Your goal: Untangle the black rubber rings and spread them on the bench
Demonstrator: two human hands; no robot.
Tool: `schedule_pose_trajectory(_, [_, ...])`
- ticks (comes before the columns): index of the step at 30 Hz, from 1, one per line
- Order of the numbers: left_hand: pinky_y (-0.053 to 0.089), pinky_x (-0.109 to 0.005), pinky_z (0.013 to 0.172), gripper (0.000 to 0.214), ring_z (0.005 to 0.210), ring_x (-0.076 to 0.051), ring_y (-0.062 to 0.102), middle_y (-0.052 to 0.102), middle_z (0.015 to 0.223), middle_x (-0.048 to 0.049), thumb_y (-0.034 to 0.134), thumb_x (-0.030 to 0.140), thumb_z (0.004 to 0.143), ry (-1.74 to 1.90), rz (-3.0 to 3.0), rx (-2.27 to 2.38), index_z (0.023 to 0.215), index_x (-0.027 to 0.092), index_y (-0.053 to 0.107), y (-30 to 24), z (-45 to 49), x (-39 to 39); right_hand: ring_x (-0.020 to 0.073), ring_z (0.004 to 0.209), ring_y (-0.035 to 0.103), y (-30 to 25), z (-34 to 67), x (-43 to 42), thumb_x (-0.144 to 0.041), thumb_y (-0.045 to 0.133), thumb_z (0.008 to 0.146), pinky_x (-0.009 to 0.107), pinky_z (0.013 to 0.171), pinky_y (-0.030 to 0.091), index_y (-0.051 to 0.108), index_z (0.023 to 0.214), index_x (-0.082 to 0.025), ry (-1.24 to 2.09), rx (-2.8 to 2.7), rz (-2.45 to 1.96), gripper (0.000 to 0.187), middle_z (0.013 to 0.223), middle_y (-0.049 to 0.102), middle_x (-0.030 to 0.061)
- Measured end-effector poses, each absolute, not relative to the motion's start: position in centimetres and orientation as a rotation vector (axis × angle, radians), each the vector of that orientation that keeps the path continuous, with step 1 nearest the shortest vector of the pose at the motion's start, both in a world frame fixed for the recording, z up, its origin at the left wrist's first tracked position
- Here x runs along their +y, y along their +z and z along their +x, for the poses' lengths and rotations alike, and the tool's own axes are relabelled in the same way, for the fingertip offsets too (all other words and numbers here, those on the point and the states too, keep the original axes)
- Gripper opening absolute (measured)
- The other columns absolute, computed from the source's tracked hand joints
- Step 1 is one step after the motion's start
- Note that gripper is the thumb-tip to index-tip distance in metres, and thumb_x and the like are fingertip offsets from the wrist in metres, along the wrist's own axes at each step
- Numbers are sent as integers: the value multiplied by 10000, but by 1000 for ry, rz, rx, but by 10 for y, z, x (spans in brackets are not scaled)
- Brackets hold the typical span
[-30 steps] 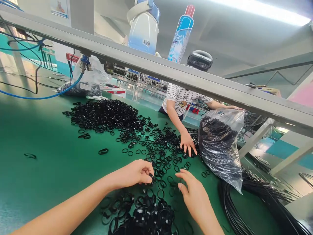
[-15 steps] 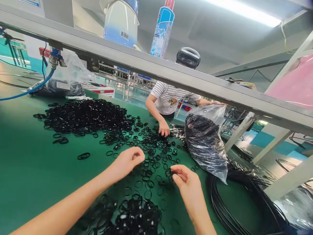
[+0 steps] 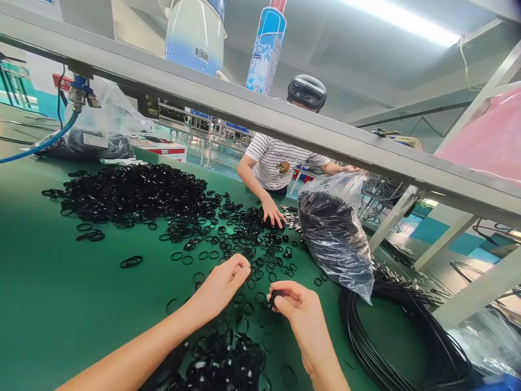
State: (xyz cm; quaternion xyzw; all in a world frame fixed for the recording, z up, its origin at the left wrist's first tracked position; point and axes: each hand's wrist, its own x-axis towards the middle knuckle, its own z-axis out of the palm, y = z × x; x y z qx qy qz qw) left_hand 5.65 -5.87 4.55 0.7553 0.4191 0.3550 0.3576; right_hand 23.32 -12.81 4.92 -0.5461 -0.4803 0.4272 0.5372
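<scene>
My right hand is closed, with small black rings between the thumb and fingers. Left of it, my left hand is pinched over the scattered rings; whatever its fingertips hold is hidden. Between and beyond both hands, loose black rings are strewn across the green tabletop. A heap of rings lies close to me, below the hands. A much larger heap spreads at the back left.
Across the table, a co-worker's hand touches the rings, beside a clear plastic bag of black pieces. Coiled black cables lie at the right. A metal shelf beam crosses above, carrying a spray can and a jug.
My left hand has moved right and slightly down, closer to my right hand. My right hand has shifted a little left with its rings. The co-worker's fingers have spread over the rings.
</scene>
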Motion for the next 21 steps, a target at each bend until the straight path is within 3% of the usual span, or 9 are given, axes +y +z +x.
schedule_pose_trajectory(3, [317, -215, 537, 204, 577, -114, 424, 429, 621, 66, 489, 386, 829, 889, 1889, 1022, 767, 201, 549, 49, 57, -70, 199, 839, 623, 53, 230, -130, -164, 596, 686, 313, 796, 459, 696, 850, -161, 1023, -1179, -1256, 191, 844, 703, 49])
schedule_pose_trajectory(6, [412, -243, 621, 208, 649, -126, 515, 537, 789, 31, 561, 365, 782, 755, 1726, 891, 920, 212, 591, 49, 60, -79, 206, 849, 627, 54, 226, -130, -190, 630, 685, 317, 805, 459, 708, 827, -171, 981, -1175, -1281, 163, 847, 706, 44])
schedule_pose_trajectory(8, [446, -254, 608, 259, 643, -131, 547, 551, 779, 27, 587, 360, 762, 692, 1580, 779, 972, 208, 573, 45, 64, -82, 211, 820, 631, 53, 224, -130, -208, 669, 664, 322, 781, 473, 708, 832, -164, 958, -1157, -1295, 178, 829, 707, 49])
schedule_pose_trajectory(12, [392, -212, 472, 213, 520, -107, 503, 532, 626, 38, 597, 369, 745, 775, 1463, 775, 769, 161, 561, 38, 71, -81, 209, 764, 629, 48, 223, -129, -240, 667, 675, 315, 708, 494, 704, 857, -155, 900, -1127, -1344, 204, 839, 705, 66])
schedule_pose_trajectory(15, [408, -210, 493, 211, 607, -126, 531, 537, 670, 21, 573, 368, 755, 859, 1341, 832, 703, 165, 552, 40, 68, -77, 202, 756, 623, 45, 227, -130, -276, 609, 728, 304, 684, 487, 701, 866, -165, 805, -1090, -1389, 199, 834, 699, 59])
schedule_pose_trajectory(18, [418, -202, 530, 181, 736, -148, 540, 519, 722, 17, 584, 341, 744, 915, 1240, 850, 688, 171, 554, 44, 63, -76, 216, 864, 623, 47, 231, -130, -285, 600, 741, 324, 794, 469, 706, 882, -177, 750, -1068, -1397, 207, 902, 703, 60])
schedule_pose_trajectory(21, [374, -189, 503, 218, 613, -109, 491, 495, 640, 38, 614, 384, 752, 916, 1299, 818, 735, 168, 591, 43, 62, -74, 235, 971, 611, 51, 230, -129, -261, 582, 744, 363, 903, 434, 717, 901, -184, 811, -1127, -1365, 220, 984, 701, 68])
